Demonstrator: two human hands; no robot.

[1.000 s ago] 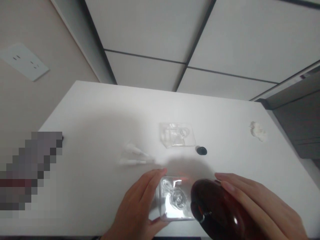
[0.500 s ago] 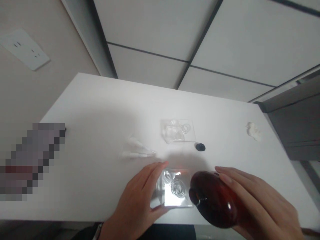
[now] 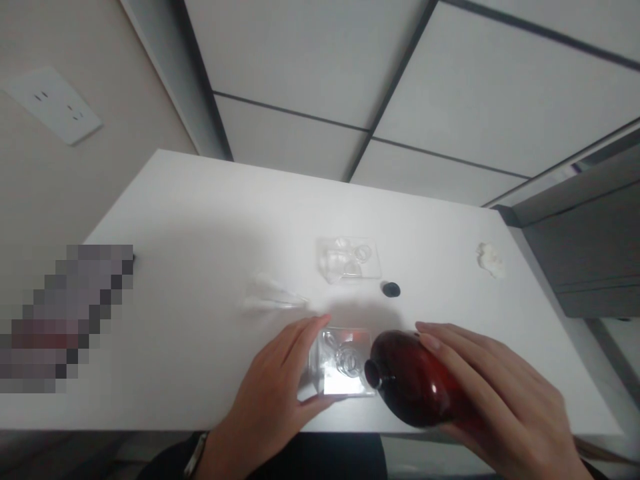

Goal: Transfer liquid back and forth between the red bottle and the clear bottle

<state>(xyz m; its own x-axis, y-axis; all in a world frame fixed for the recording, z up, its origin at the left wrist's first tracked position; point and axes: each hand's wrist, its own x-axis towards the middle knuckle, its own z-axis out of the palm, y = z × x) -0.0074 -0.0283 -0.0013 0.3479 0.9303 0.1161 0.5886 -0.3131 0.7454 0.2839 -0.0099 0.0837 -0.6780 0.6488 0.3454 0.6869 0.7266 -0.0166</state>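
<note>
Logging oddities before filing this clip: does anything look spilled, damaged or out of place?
No spill or damage shows around the held clear container or red bottle. Only a crumpled white wad stands out, lying far right on the table, like a stray scrap.

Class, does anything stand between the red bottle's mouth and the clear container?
Nothing visible does. The right hand holds the red bottle tilted, mouth at the right edge of the clear container; whether they touch is unclear. The left hand grips the opposite side, and the black piece lies farther back.
</note>
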